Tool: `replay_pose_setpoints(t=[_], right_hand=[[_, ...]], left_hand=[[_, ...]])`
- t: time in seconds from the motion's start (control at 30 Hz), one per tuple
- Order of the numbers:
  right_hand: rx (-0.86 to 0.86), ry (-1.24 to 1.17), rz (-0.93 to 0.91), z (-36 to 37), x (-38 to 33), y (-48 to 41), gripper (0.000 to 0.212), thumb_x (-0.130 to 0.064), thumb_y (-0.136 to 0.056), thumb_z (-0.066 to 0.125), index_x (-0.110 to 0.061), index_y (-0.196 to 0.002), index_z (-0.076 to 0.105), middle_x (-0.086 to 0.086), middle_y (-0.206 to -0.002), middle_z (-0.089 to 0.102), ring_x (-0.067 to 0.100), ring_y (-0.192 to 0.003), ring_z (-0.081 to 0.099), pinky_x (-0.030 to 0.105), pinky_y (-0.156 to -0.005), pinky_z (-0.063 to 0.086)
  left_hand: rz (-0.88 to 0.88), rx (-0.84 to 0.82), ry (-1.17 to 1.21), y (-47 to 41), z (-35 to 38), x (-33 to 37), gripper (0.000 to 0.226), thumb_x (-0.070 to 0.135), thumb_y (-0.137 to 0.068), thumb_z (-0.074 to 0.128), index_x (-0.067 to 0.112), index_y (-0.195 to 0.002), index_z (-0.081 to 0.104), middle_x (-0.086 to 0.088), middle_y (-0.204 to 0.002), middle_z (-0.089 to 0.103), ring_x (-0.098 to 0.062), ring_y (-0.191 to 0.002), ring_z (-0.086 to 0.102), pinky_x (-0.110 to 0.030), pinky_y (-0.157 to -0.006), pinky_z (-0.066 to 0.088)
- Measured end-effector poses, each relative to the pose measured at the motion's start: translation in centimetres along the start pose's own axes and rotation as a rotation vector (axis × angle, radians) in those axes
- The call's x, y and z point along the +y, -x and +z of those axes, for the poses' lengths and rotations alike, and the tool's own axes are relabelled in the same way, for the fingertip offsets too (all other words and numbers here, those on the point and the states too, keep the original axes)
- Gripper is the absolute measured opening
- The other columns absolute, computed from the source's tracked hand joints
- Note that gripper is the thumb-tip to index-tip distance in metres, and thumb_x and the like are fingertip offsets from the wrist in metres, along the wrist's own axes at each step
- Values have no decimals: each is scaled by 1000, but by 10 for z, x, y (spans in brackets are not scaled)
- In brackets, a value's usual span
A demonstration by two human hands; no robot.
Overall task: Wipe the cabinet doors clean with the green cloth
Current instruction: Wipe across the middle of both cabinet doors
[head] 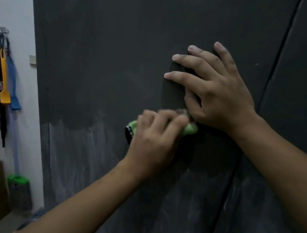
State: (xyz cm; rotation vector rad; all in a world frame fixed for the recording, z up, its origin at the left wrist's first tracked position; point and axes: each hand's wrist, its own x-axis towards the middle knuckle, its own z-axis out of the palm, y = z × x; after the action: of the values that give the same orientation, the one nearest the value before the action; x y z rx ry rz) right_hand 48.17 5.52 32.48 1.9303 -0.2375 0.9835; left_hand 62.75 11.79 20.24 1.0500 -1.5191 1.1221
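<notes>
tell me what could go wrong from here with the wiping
The right hand lies flat on the cabinet door, on its darker upper part, and may leave prints there. The green cloth is bunched small in the left hand, so the whitish streaks lower down could get smeared or missed.

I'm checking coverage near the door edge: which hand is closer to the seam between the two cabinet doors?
Right. The right hand lies flat on the door just left of the seam, its wrist almost at it; the left hand, gripping the green cloth, is farther left.
</notes>
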Motion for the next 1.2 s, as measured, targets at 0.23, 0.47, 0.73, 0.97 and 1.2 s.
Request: replay_pose_setpoints(t=[0.23, 0.47, 0.73, 0.97, 1.2], right_hand=[[-2, 0, -23, 0, 1, 2, 41, -21, -95, 50, -24, -133, 64, 5, -148, 53, 29, -143, 42, 59, -119, 22], [25, -11, -22, 2, 0, 3, 40, -21, -93, 51, -22, -130, 65, 5, -146, 55, 29, -141, 44, 59, -119, 23], [50, -11, -26, 2, -1, 4, 40, -21, -92, 48, -19, -128, 65, 6, -144, 56, 30, -139, 47, 60, -117, 25], [2, -44, -150, 1, 0, 5, 37, -26, -93, 49, -21, -124, 68, 3, -141, 59, 26, -139, 47, 59, -118, 25], [-26, -277, -129, 7, -28, -37, 39, -27, -87, 47, -27, -118, 70, -4, -133, 63, 21, -138, 48, 54, -118, 25]], left_hand=[[269, -73, -22, 35, 6, 12, 20, 24, -100, 59, 21, -120, 55, 0, -110, 56, -21, -80, 47, -40, -61, 42], [-150, 99, -126, -26, -27, -56, 40, 14, -88, 59, 18, -128, 59, -12, -101, 55, -32, -85, 50, -31, -82, 30], [-459, 228, -101, -42, -44, -84, 45, 4, -82, 56, 20, -124, 65, -10, -99, 54, -19, -91, 43, -8, -87, 21], [-14, -57, -147, 24, -60, -101, 33, 25, -93, 62, 25, -126, 57, -5, -109, 57, -29, -87, 52, -25, -86, 26], [145, -211, -177, 44, -74, -124, 35, 28, -95, 65, 28, -129, 57, 2, -133, 55, -23, -93, 51, -30, -85, 39]])
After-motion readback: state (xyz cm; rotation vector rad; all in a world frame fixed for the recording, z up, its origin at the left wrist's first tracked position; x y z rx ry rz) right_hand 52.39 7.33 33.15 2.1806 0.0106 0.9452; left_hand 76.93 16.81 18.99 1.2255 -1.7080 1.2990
